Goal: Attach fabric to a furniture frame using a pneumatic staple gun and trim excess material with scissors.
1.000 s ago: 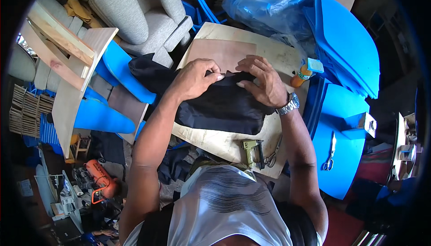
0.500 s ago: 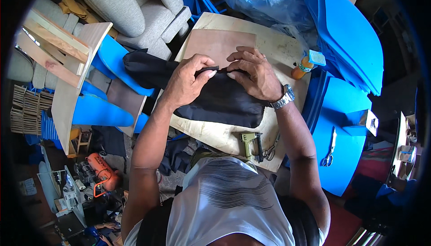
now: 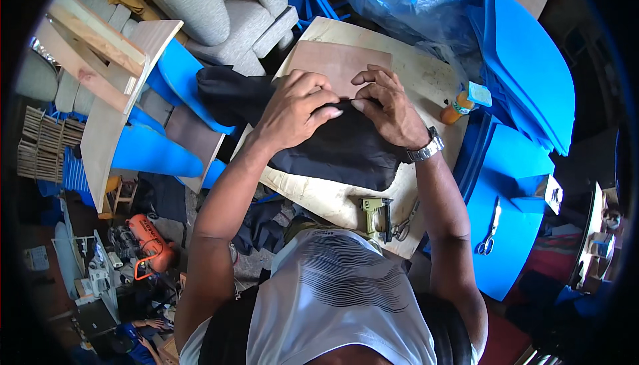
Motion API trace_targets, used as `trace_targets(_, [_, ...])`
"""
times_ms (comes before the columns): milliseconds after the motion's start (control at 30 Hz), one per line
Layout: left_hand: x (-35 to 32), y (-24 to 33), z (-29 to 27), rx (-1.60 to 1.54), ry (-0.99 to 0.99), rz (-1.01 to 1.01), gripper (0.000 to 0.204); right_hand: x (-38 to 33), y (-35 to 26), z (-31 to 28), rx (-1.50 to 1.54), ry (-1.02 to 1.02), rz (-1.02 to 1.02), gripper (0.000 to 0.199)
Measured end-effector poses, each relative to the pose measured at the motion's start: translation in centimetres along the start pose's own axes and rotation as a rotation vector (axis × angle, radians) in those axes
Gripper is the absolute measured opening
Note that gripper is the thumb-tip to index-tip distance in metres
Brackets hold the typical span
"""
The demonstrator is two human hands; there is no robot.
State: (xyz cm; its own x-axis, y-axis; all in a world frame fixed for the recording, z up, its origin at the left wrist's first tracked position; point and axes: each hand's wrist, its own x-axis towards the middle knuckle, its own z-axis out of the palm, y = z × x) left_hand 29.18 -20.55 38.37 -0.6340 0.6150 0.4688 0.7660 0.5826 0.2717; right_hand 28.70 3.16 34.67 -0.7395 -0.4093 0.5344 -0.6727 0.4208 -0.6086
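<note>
Black fabric lies over the pale wooden worktable, with a bunched length trailing off to the left. Both hands meet at its far edge, fingertips close together. My left hand has its fingers curled in on that edge, thumb pointing right. Opposite it, my right hand pinches the cloth between thumb and bent fingers; a metal watch is on that wrist. Just beyond the fabric lies a thin brown board. Nearer my body rest a green staple gun and a pair of scissors.
An orange drink bottle stands on the table's right side. Blue foam sheets are stacked at right, with more scissors on top. Wooden frames with blue padding stand left, near an orange compressor. Grey armchairs fill the back left.
The whole view has shifted, so the table and surroundings sit slightly further right. My fingers have moved a little along the fabric's far edge and still hold it.
</note>
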Motion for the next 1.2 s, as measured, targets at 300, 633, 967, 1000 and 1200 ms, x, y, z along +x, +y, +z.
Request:
trace_targets(300, [-1.4,-0.9,-1.9,0.158,-0.115,-0.021,0.018,0.0,-0.5,0.7,-0.081,0.020,-0.018,0.014])
trace_targets(633, [-4.0,-2.9,-2.4,0.097,-0.012,-0.149,0.022,1.0,-1.5,2.2,-0.107,0.037,0.092,0.017])
trace_targets(967, [-7.8,-10.6,-11.2,-0.188,0.453,-0.202,0.013,3.5,-7.1,5.5,-0.261,0.102,0.021,0.020])
trace_targets(1000, [-8.5,-11.4,-11.9,-0.154,0.330,-0.150,0.013,4.0,-7.9,6.4,-0.270,0.107,0.029,0.020])
trace_targets(1200, [-11.1,-15.0,-12.1,-0.089,0.068,-0.041,0.034,8.1,-11.6,13.8,-0.363,0.120,0.037,0.029])
